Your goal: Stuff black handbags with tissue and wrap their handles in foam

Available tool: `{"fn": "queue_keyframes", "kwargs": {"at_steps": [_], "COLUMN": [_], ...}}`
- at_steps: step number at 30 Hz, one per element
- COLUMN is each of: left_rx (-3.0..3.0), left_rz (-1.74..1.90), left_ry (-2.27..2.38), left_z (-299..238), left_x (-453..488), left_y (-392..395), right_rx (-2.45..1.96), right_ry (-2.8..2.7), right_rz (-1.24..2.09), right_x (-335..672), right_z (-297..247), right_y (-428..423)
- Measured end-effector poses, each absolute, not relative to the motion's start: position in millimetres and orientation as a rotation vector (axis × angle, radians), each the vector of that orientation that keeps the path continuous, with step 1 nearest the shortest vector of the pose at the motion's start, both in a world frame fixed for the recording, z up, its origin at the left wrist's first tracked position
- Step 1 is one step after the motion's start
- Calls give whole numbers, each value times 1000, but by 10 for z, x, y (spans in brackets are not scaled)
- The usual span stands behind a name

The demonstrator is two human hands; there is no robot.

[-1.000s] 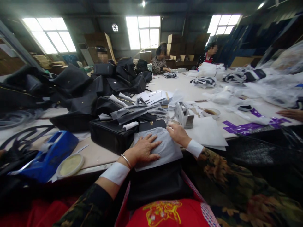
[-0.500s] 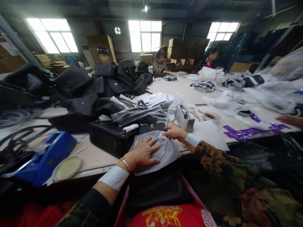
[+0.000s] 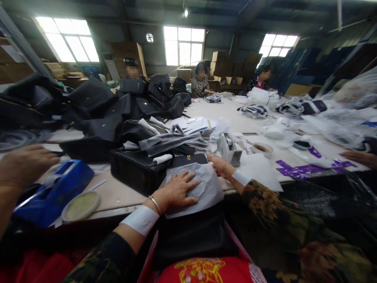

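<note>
My left hand lies flat with fingers spread on a sheet of grey tissue paper, which covers a black bag at the table's front edge. My right hand is at the paper's upper right corner, fingers stretched out and slightly curled, close to a white tape dispenser. Whether it pinches the paper's edge I cannot tell. A black wallet with a gold clasp lies just beyond the paper, beside a black case.
A co-worker's hand reaches in at the left above a blue tape dispenser and a round lid. A pile of black bags is behind. A cup, purple strips and plastic wrap lie right. Three people sit at the far end.
A co-worker's hand has come in from the left over the blue dispenser. My right hand has shifted slightly along the paper's top edge. My left hand stays pressed on the paper.
</note>
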State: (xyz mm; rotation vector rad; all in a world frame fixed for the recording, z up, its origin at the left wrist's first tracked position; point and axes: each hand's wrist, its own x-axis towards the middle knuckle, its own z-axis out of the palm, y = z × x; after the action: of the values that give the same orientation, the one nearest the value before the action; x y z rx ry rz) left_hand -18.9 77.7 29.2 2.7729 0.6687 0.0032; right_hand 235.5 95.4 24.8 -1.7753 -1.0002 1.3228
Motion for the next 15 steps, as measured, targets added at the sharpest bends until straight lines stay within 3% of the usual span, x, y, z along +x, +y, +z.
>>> {"fn": "queue_keyframes", "kwargs": {"at_steps": [15], "left_rx": [2772], "left_rz": [14], "left_ry": [684], "left_z": [296], "left_x": [-208], "left_y": [759], "right_rx": [-1460], "right_ry": [-1096], "right_rz": [990], "right_x": [2289], "right_z": [128], "right_y": [848]}}
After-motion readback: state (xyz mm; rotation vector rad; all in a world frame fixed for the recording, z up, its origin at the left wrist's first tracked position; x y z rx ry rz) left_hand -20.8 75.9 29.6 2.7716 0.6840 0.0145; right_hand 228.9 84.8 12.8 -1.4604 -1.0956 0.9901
